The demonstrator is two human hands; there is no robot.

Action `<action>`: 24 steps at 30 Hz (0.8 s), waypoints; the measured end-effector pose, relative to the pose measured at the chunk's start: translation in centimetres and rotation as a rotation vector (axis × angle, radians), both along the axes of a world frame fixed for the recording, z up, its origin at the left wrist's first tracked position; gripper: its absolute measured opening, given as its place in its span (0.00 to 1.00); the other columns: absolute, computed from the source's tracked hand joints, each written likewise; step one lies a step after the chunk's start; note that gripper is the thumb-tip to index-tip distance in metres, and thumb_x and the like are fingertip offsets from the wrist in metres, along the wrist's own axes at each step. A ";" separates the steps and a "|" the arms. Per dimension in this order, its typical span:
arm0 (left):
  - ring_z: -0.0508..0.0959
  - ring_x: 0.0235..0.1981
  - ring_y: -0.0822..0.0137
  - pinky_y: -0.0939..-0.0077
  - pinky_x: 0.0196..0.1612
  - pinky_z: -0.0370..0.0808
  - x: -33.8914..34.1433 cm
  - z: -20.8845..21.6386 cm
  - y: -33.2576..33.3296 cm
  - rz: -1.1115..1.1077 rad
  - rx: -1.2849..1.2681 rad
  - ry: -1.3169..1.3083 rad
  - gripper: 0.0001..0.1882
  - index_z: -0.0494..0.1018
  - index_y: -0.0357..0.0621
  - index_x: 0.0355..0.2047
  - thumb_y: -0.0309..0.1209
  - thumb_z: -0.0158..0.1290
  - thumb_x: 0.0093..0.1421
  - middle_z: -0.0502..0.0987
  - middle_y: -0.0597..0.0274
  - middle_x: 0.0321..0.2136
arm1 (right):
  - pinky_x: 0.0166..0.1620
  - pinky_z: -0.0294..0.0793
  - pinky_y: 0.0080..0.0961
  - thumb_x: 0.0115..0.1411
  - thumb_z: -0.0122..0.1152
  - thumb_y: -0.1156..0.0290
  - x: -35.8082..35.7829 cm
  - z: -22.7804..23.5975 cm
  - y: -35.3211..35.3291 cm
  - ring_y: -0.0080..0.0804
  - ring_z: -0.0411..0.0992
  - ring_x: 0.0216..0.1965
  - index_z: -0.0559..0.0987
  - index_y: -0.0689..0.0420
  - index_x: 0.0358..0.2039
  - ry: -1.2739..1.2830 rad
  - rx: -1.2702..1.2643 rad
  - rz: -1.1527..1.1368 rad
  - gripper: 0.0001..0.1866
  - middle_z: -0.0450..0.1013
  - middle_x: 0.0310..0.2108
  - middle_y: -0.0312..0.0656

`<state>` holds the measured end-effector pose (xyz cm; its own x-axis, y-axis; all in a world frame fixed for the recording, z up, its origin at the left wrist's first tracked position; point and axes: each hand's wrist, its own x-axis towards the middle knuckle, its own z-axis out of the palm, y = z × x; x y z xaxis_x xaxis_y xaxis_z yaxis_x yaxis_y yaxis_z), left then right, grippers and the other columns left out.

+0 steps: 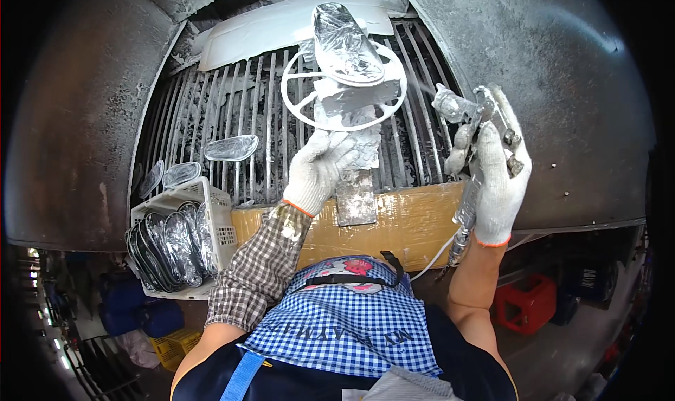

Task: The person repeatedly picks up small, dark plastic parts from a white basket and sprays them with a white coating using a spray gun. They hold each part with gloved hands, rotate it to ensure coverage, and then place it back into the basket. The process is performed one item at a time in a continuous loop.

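Your right hand (502,179) clasps a spray gun (453,107); your left hand (315,170), grip unclear, meets the spoked wheel (285,86) bearing a foil-wrapped oval panel (343,46) ahead; to its left, a white crate (221,203) holds dark-rimmed oval pieces (176,241).

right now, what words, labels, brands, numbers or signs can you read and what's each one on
Blue-and-white checked apron: dark capital letters, upside down in this view; wording not copied here.
Yellow crate and dark blue container: any print is too small or blurred to read.
Spray gun: no lettering readable.
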<state>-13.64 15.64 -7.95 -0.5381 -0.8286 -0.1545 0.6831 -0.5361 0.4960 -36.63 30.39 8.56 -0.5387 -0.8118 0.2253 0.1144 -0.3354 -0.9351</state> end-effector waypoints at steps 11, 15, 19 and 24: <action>0.75 0.64 0.41 0.45 0.64 0.78 2.9 0.9 -1.7 0.049 -0.050 -0.059 0.31 0.63 0.30 0.69 0.34 0.54 0.70 0.69 0.41 0.70 | 0.36 0.76 0.16 0.74 0.61 0.71 0.3 -1.2 -0.8 0.16 0.75 0.33 0.69 0.66 0.72 0.045 -0.034 0.045 0.29 0.80 0.39 0.39; 0.76 0.62 0.37 0.40 0.61 0.79 3.8 1.1 -2.2 0.119 -0.028 -0.083 0.23 0.69 0.32 0.60 0.32 0.55 0.69 0.72 0.38 0.66 | 0.36 0.77 0.16 0.74 0.61 0.72 0.3 -2.1 -1.0 0.16 0.75 0.33 0.69 0.65 0.72 0.015 -0.041 0.128 0.29 0.81 0.40 0.40; 0.80 0.58 0.36 0.36 0.61 0.79 4.3 1.1 -3.3 0.145 -0.014 -0.111 0.19 0.70 0.34 0.56 0.31 0.55 0.68 0.74 0.36 0.63 | 0.33 0.77 0.15 0.73 0.60 0.75 1.6 -2.4 -1.6 0.15 0.74 0.30 0.69 0.64 0.72 -0.103 -0.051 0.192 0.28 0.80 0.36 0.36; 0.79 0.57 0.37 0.38 0.58 0.80 5.1 0.9 -4.5 0.119 -0.048 -0.085 0.18 0.68 0.40 0.55 0.32 0.55 0.68 0.74 0.37 0.64 | 0.32 0.77 0.16 0.72 0.61 0.77 1.9 -3.4 -2.6 0.15 0.74 0.29 0.69 0.65 0.72 -0.065 -0.084 0.243 0.29 0.80 0.36 0.37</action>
